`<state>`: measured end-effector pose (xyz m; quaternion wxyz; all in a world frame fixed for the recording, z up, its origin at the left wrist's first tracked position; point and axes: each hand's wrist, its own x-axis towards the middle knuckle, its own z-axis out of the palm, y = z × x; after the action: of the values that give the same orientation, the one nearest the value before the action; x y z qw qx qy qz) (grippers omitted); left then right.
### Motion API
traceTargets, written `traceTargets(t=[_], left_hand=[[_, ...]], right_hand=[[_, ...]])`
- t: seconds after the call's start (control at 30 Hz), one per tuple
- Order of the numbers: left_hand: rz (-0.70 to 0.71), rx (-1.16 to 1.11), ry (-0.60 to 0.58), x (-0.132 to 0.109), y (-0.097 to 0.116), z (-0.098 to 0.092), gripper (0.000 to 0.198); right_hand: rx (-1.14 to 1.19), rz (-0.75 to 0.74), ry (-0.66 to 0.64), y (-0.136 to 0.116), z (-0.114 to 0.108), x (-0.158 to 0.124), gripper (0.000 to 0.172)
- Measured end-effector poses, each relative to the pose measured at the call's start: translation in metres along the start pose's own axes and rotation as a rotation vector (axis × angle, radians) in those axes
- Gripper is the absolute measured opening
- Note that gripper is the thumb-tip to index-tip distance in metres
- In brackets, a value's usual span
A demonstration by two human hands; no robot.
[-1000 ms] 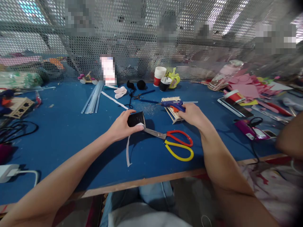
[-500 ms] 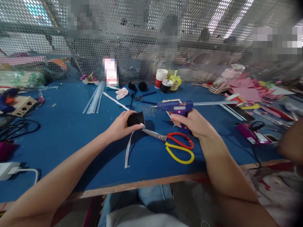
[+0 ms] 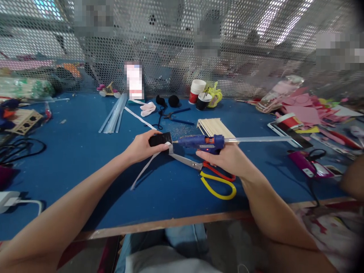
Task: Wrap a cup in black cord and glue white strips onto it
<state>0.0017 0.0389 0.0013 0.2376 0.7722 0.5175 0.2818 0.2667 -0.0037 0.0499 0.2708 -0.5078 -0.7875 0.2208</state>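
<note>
Closed round a small black box (image 3: pixel 160 139) is my left hand (image 3: pixel 144 147), its thumb pressing a white ribbon (image 3: pixel 145 168) at the box's right end. The ribbon hangs down toward the table. My right hand (image 3: pixel 227 157) grips a blue glue gun (image 3: pixel 199 141), whose nozzle is at the right end of the box beside the ribbon. A long clear glue stick (image 3: pixel 258 139) sticks out of the gun's back. Scissors with red and yellow handles (image 3: pixel 218 186) lie below the gun, their blades pointing toward the box.
Glue sticks (image 3: pixel 114 115), a phone (image 3: pixel 134 81), pliers (image 3: pixel 182 121) and cups (image 3: pixel 196 91) stand or lie further back. A slatted wooden piece (image 3: pixel 216 127) is behind the gun. Pink scraps (image 3: pixel 304 110) and a purple device (image 3: pixel 309 163) are at right, near another person's arm (image 3: pixel 354 176).
My right hand has brought the glue gun left and down, so its nozzle now meets the box's end. The box has tilted, and the hanging ribbon has swung left.
</note>
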Motion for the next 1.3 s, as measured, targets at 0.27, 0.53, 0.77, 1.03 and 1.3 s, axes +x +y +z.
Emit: traceTargets(t=[0.27, 0.53, 0.77, 1.03, 1.3], left_hand=[[0.005, -0.008, -0.016, -0.0002, 0.0019, -0.0009, 0.062], [0.013, 0.010, -0.018, -0.0016, 0.0058, -0.0035, 0.062], [0.062, 0.024, 0.000, -0.0020, 0.0072, -0.0013, 0.061], [0.129, 0.035, 0.028, -0.0019, 0.0050, 0.0007, 0.059], [0.183, 0.061, 0.049, -0.0034, 0.0049, 0.0021, 0.060]], right_hand=[[-0.067, -0.048, 0.001, -0.0008, -0.0002, 0.0006, 0.026], [-0.103, -0.036, -0.032, 0.0008, -0.0018, -0.0003, 0.024], [-0.117, -0.039, -0.010, -0.0018, -0.0009, -0.0012, 0.023], [-0.135, -0.067, 0.013, 0.0004, -0.0005, -0.0006, 0.023], [-0.103, -0.036, 0.019, -0.0036, -0.0007, -0.0001, 0.024]])
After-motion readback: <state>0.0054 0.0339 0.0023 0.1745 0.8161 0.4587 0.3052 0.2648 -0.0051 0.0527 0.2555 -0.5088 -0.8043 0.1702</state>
